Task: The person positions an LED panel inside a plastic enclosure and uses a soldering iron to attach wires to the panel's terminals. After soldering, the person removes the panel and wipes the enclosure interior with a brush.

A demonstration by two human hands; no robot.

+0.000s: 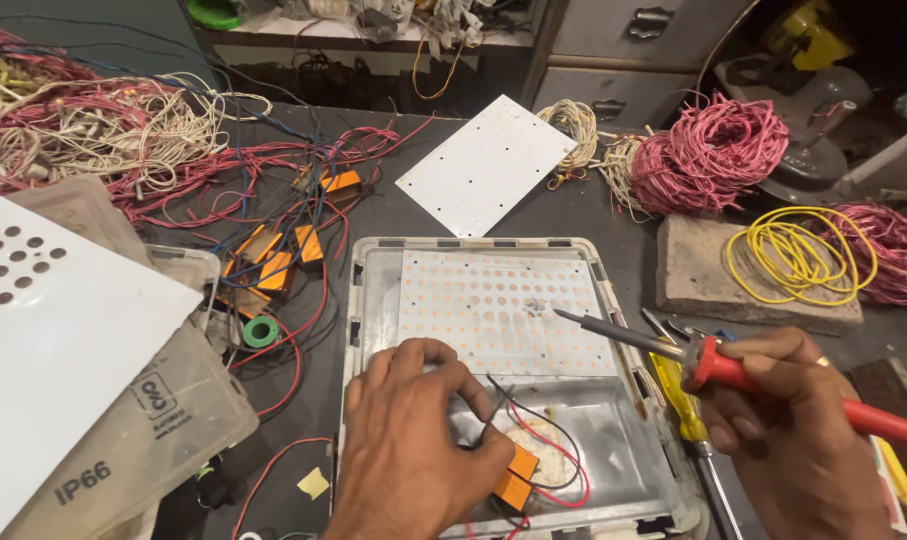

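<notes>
Clear plastic bag with dark printed label, lower left, left of grey metal tray; white perforated panel overlaps its top. No screens or signs.

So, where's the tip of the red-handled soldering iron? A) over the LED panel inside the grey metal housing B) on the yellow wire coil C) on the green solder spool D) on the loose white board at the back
A: the right hand holds the red-handled soldering iron, its tip over the LED panel in the grey metal housing.
</notes>
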